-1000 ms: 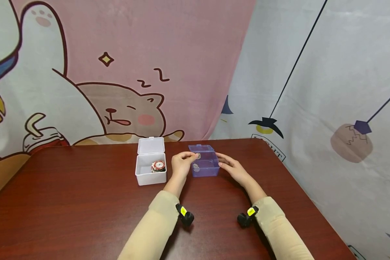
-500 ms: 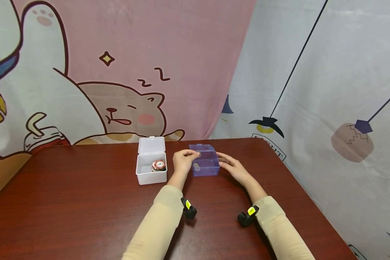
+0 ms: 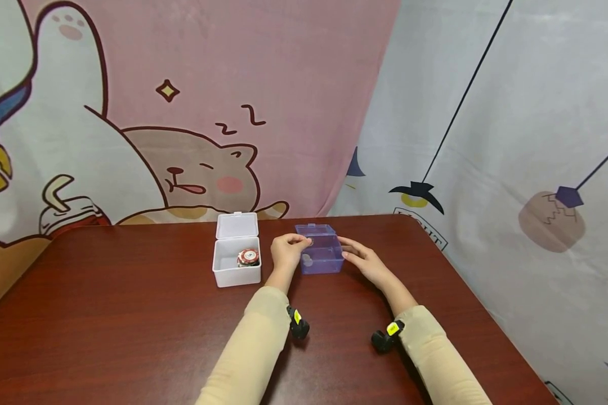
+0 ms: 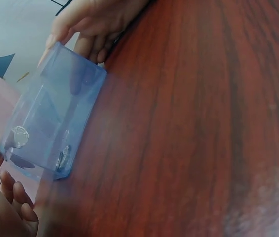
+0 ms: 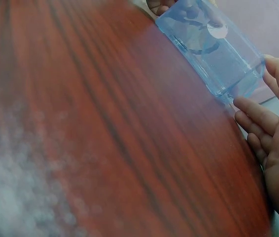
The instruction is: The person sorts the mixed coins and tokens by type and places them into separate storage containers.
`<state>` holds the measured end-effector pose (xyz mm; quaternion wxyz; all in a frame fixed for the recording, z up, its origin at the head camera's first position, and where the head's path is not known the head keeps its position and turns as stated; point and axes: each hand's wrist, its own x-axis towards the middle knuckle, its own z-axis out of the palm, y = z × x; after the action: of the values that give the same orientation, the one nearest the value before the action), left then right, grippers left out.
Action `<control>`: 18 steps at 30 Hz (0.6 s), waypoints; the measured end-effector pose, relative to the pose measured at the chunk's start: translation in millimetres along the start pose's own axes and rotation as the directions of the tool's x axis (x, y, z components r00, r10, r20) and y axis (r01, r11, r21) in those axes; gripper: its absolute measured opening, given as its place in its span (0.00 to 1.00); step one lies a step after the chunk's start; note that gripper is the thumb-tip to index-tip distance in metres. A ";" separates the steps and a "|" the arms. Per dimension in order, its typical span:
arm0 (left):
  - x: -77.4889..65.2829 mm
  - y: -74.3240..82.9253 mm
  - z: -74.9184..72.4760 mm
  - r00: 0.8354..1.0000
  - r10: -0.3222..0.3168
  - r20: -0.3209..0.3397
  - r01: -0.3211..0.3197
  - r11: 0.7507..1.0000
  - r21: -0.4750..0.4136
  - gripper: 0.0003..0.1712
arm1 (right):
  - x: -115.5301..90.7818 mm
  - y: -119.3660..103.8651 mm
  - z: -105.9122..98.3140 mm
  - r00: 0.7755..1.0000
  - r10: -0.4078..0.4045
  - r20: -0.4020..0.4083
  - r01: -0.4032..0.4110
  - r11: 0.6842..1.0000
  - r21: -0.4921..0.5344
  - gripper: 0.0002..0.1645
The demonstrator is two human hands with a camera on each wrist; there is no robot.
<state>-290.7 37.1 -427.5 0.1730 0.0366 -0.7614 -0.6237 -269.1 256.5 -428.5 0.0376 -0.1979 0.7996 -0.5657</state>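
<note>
My left hand (image 3: 285, 250) pinches a silver coin (image 4: 18, 137) between thumb and fingertips at the left end of the open purple see-through box (image 3: 322, 266). The same coin (image 5: 217, 29) shows through the plastic in the right wrist view. Below it, a few more coins (image 4: 64, 158) lie inside the box at that end. My right hand (image 3: 367, 263) rests its fingertips against the box's right end, fingers loosely extended. To the left, a white box (image 3: 236, 277) with its lid raised holds several poker chips (image 3: 248, 257), the top one red and white.
Both boxes stand near the back edge of a dark red wooden table (image 3: 147, 315). A printed cloth (image 3: 304, 112) hangs just behind it. Small black cameras (image 3: 299, 325) are strapped to both sleeves.
My left hand has shifted slightly, and its coin is now more hidden by the fingers in the head view. The right hand stays at the box's right end. Both boxes stand where they were.
</note>
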 end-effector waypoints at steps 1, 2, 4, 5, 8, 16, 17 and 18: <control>0.0 -0.6 -0.1 1.000 -0.003 -0.002 0.003 1.000 -0.004 0.07 | 0.1 -0.2 0.2 1.000 -0.003 0.001 0.003 1.000 -0.001 0.29; 0.2 -1.4 0.1 1.000 0.003 -0.004 -0.003 1.000 -0.008 0.07 | 0.2 -0.4 0.4 1.000 -0.006 0.000 0.006 1.000 -0.003 0.29; 0.5 -2.4 0.4 1.000 0.015 -0.004 -0.015 1.000 -0.011 0.07 | 0.4 -0.8 0.5 1.000 -0.008 -0.001 0.008 1.000 -0.002 0.29; 0.3 -2.6 0.3 1.000 0.019 -0.003 -0.019 1.000 -0.010 0.07 | 0.3 -1.2 0.6 1.000 -0.007 -0.001 0.007 1.000 -0.002 0.29; 0.0 -3.4 -0.1 1.000 0.020 0.004 -0.020 1.000 0.004 0.06 | 0.0 -1.9 1.3 1.000 -0.003 -0.002 0.003 1.000 -0.004 0.28; -2.0 -3.9 -3.9 0.998 0.058 0.033 -0.059 0.998 0.030 0.08 | 6.4 19.2 -1.6 1.000 0.007 -0.015 -0.007 1.000 0.002 0.28; -2.6 -3.7 -4.4 0.997 0.060 0.039 -0.061 0.998 0.034 0.08 | 7.5 24.2 -2.3 1.000 0.007 -0.019 -0.007 1.000 0.000 0.28; -3.2 -4.0 -4.7 0.997 0.059 0.044 -0.061 0.998 0.033 0.08 | 8.4 28.6 -2.8 1.000 0.005 -0.022 -0.005 1.000 -0.005 0.28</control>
<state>-286.9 32.7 -431.3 0.1746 0.0033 -0.7764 -0.6055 -285.5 264.1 -452.4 0.0299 -0.1898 0.8021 -0.5655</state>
